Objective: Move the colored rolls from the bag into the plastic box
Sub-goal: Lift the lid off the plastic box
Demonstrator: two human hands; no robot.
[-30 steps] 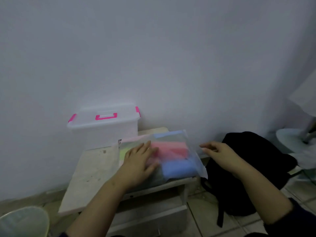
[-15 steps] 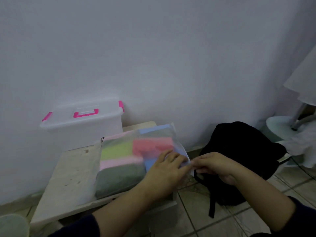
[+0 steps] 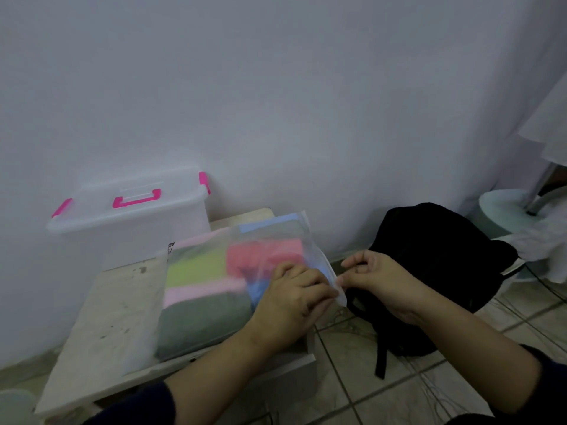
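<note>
A clear plastic bag (image 3: 196, 302) lies flat on a low white table (image 3: 107, 326). Through it show several colored rolls: lime (image 3: 196, 268), coral red (image 3: 264, 253), pink (image 3: 202, 291), grey-green (image 3: 202, 323) and blue (image 3: 257, 289). My left hand (image 3: 294, 302) lies on the bag's right end and pinches its edge. My right hand (image 3: 377, 280) pinches the same edge from the right, at the bag's corner. The plastic box (image 3: 129, 222), clear with pink clips and handle, stands behind the bag against the wall with its lid on.
A black backpack (image 3: 435, 271) sits on the tiled floor right of the table. A fan base (image 3: 503, 207) and white cloth (image 3: 540, 246) are at the far right. A pale bin rim (image 3: 12, 403) shows at the bottom left.
My left hand slid from the bag's middle to its right edge. My right hand came in to meet it there, and both now pinch the bag's end.
</note>
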